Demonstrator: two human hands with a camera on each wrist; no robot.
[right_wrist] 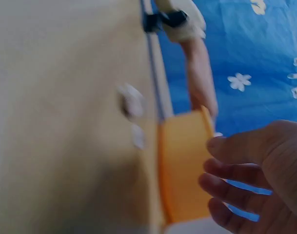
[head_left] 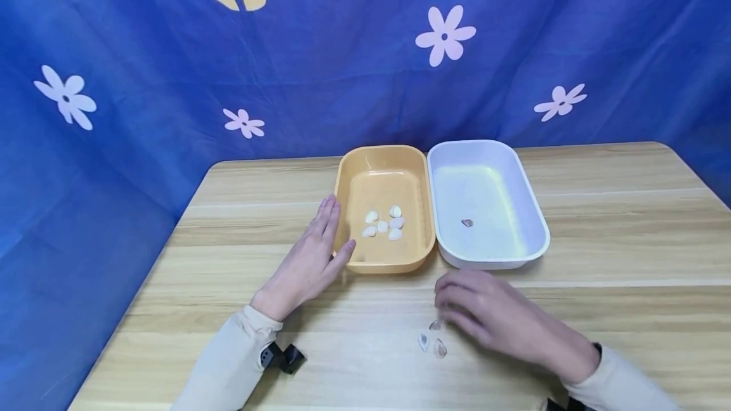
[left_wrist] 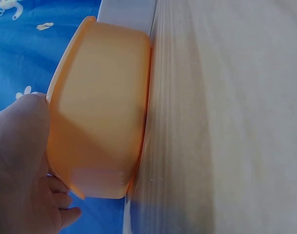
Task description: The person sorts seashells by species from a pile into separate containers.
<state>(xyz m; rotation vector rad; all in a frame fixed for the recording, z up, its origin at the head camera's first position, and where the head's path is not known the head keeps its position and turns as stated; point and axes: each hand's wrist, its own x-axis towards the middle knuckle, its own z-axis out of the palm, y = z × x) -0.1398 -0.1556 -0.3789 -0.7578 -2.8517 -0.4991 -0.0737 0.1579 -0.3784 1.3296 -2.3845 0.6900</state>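
My left hand (head_left: pixel 308 265) rests against the left rim of an orange tray (head_left: pixel 385 268), its fingers straight and thumb near the front corner. Inside that tray lie several small white shells (head_left: pixel 382 226). My right hand (head_left: pixel 491 316), slightly blurred, hovers just in front of a white tray (head_left: pixel 488 264); its fingers are loosely bent and nothing shows between them in the right wrist view. Below its fingertips, three small shells lie on the table: a brownish one (head_left: pixel 436 325), a pale one with a dark middle (head_left: pixel 423 342) and a brown-and-white one (head_left: pixel 440 349).
One small brown shell (head_left: pixel 467 222) lies in the white tray, which stands side by side with the orange one. Both trays are near the back edge of the wooden table (head_left: pixel 617 227). A blue curtain (head_left: pixel 342 49) with flower prints hangs behind.
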